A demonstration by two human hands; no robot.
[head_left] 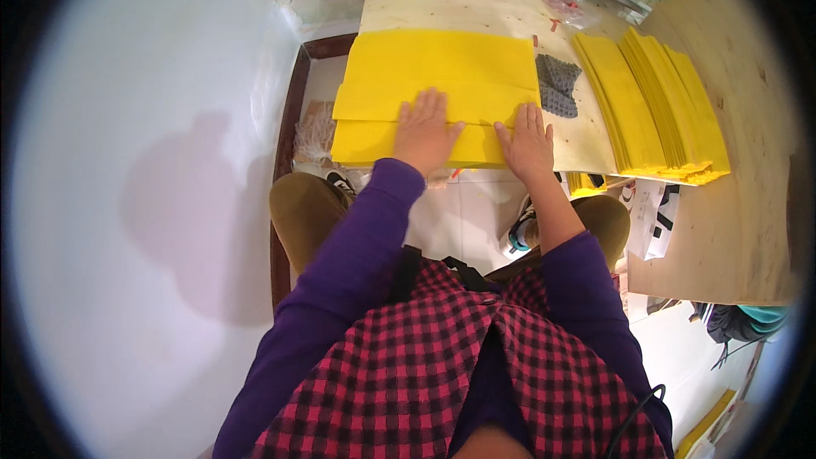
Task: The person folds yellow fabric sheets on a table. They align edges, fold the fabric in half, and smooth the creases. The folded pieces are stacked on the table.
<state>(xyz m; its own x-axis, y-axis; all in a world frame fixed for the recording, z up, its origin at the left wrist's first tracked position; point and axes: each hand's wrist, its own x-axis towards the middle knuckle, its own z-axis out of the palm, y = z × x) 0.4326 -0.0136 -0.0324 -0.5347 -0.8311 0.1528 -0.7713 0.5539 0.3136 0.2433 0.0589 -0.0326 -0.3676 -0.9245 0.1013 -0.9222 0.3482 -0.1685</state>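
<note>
Both forearms reach forward from the near side, purple sleeves on each, the right sleeve pushed farther up. Left hand (425,134): palm down, laid flat on the yellow sheets (442,59), fingers pointing far, thumb out to the right. Right hand (529,144): flat likewise at the sheets' right near edge, fingers close together, thumb out to the left. Grip: both hands opened out, pressing rather than pinching. Yellow sheets lie on the left part of the table, overlapping; layers not countable. Counts: three yellow stacks (659,106) on the right, one grey cloth (558,87) between. Surface: pale wooden tabletop (450,2). Room: white wall (144,68) left, pale tiled floor (442,221) near.
</note>
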